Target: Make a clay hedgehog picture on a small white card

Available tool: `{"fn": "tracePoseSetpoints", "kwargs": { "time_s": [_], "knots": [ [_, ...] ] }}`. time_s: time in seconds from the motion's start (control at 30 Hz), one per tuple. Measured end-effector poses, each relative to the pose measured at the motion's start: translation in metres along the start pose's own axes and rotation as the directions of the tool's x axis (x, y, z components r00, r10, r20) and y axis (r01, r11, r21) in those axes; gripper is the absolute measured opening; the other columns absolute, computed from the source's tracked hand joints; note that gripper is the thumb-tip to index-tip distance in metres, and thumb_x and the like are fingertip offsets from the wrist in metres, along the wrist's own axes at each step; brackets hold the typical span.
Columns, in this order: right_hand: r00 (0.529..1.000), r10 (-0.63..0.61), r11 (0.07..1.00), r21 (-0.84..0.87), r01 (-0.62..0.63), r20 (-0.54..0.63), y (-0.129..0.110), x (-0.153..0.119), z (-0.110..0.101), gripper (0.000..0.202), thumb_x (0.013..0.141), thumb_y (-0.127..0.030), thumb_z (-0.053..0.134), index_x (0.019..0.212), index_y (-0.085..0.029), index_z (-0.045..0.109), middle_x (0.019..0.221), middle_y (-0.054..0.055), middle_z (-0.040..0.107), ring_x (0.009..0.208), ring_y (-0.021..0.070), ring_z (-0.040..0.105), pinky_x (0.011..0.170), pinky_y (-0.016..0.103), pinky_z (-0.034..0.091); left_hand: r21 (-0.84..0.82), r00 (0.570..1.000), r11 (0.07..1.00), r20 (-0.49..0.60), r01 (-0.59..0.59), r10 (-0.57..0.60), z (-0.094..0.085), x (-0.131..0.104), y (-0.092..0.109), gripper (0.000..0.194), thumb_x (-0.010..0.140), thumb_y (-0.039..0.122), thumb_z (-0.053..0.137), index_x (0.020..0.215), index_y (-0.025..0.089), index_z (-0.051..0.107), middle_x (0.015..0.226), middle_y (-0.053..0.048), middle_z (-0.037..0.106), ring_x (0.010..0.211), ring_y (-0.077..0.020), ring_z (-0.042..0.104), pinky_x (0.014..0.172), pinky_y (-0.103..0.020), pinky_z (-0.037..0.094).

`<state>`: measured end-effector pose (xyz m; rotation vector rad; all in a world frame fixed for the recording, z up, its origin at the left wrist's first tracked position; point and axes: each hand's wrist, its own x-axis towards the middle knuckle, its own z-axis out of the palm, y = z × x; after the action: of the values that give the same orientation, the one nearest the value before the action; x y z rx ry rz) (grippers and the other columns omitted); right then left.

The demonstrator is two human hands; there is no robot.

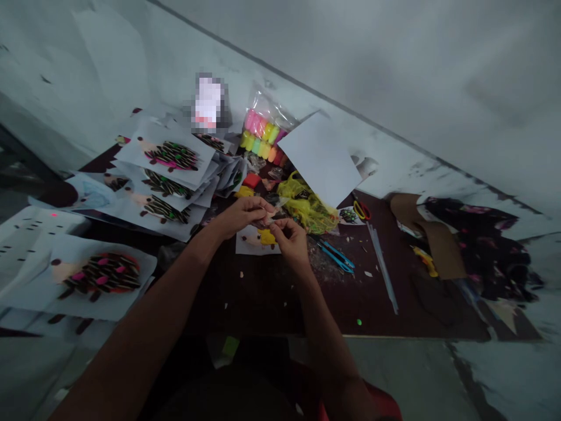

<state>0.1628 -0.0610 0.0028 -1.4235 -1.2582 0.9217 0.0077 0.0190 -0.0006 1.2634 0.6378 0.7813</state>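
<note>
My left hand and my right hand meet near the table's middle, fingers pinched. Between their fingertips is a small pale lump with what looks like clear plastic; fingers cover part of it. Just beneath lies a white card with a yellow and peach hedgehog figure, partly hidden by both hands. A crumpled yellow plastic bag lies beyond my right hand. Blue-handled thread snips rest to the right of that hand. Past my left hand sits a small red block.
Stacked sheets with hedgehog pictures fill the left side, more nearer me. A bag of colourful clay tubs and a white sheet stand against the wall. Orange-handled scissors, clear sticks and dark floral cloth lie rightward.
</note>
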Motion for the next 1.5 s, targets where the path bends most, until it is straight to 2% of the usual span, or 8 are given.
{"fn": "tracePoseSetpoints", "kwargs": {
  "time_s": [0.17,0.27,0.47,0.57,0.7,1.1,1.27,1.5],
  "knots": [
    [0.999,-0.033,0.999,-0.032,0.033,0.016,0.000,0.002,0.002,0.027,0.074,-0.048,0.066,0.069,-0.022,0.057,0.064,-0.001,0.059,0.059,0.0130,0.050,0.057,0.025,0.043,0.098,0.996,0.993,0.065,-0.072,0.066,0.000,-0.003,0.002,0.027,0.078,0.034,0.072,0.097,0.014,0.069,0.079,-0.002,0.068,0.073,-0.0142,0.064,0.070,-0.027,0.051],
    [0.998,-0.059,0.998,-0.035,0.059,-0.005,-0.001,0.003,0.005,0.024,0.073,-0.045,0.064,0.069,-0.023,0.056,0.067,-0.001,0.060,0.063,0.0136,0.052,0.059,0.026,0.045,0.125,0.993,0.989,0.096,-0.078,0.066,0.000,-0.004,0.004,0.026,0.075,0.033,0.076,0.090,0.013,0.072,0.081,-0.004,0.071,0.074,-0.0152,0.065,0.069,-0.026,0.051],
    [1.000,0.008,1.000,-0.019,-0.008,0.004,0.003,0.011,0.007,0.021,0.070,-0.043,0.061,0.068,-0.023,0.056,0.063,-0.003,0.056,0.055,0.0111,0.046,0.052,0.023,0.039,0.207,0.990,0.968,0.045,-0.140,0.134,-0.001,-0.004,0.005,0.021,0.075,0.029,0.072,0.089,0.014,0.077,0.083,-0.005,0.076,0.077,-0.0171,0.068,0.074,-0.029,0.053],
    [1.000,0.005,0.999,-0.052,-0.005,-0.001,0.006,0.014,0.007,0.017,0.067,-0.038,0.059,0.064,-0.022,0.056,0.059,-0.004,0.054,0.055,0.0107,0.045,0.053,0.023,0.039,0.235,0.989,0.961,0.049,-0.146,0.138,0.000,-0.003,0.004,0.028,0.076,0.030,0.070,0.095,0.012,0.078,0.091,-0.008,0.078,0.081,-0.0196,0.070,0.076,-0.031,0.054],
    [0.998,-0.029,0.996,-0.084,0.024,-0.063,0.009,0.014,0.009,0.013,0.067,-0.035,0.058,0.066,-0.022,0.056,0.062,-0.004,0.056,0.057,0.0115,0.047,0.054,0.023,0.040,0.239,0.988,0.959,0.040,-0.153,0.148,0.001,-0.002,0.002,0.034,0.077,0.031,0.070,0.104,0.012,0.077,0.104,-0.010,0.078,0.091,-0.0220,0.071,0.077,-0.031,0.056],
    [0.988,-0.090,0.995,-0.043,0.085,-0.127,0.011,0.013,0.005,0.013,0.065,-0.032,0.054,0.070,-0.022,0.061,0.068,-0.002,0.063,0.063,0.0138,0.055,0.063,0.027,0.046,0.179,0.993,0.978,-0.037,-0.105,0.113,0.003,-0.002,0.001,0.035,0.077,0.032,0.070,0.106,0.013,0.074,0.080,-0.005,0.074,0.066,-0.0135,0.062,0.062,-0.025,0.048],
    [0.995,-0.040,0.999,-0.029,0.037,-0.090,0.009,0.010,-0.005,0.021,0.071,-0.034,0.055,0.079,-0.021,0.070,0.070,0.000,0.067,0.060,0.0137,0.056,0.059,0.027,0.046,0.165,0.995,0.982,-0.037,-0.087,0.094,0.001,-0.001,0.000,0.032,0.078,0.033,0.071,0.103,0.013,0.074,0.072,-0.002,0.070,0.061,-0.0115,0.057,0.057,-0.023,0.044],
    [0.997,0.019,0.997,0.073,-0.014,-0.069,0.010,0.008,-0.007,0.025,0.071,-0.040,0.067,0.083,-0.020,0.075,0.072,0.001,0.072,0.053,0.0114,0.056,0.051,0.024,0.046,0.130,0.993,0.989,-0.087,-0.065,0.077,0.002,0.000,-0.004,0.034,0.072,0.035,0.077,0.098,0.014,0.076,0.090,-0.006,0.076,0.076,-0.0155,0.065,0.067,-0.025,0.050]
  ]
}}
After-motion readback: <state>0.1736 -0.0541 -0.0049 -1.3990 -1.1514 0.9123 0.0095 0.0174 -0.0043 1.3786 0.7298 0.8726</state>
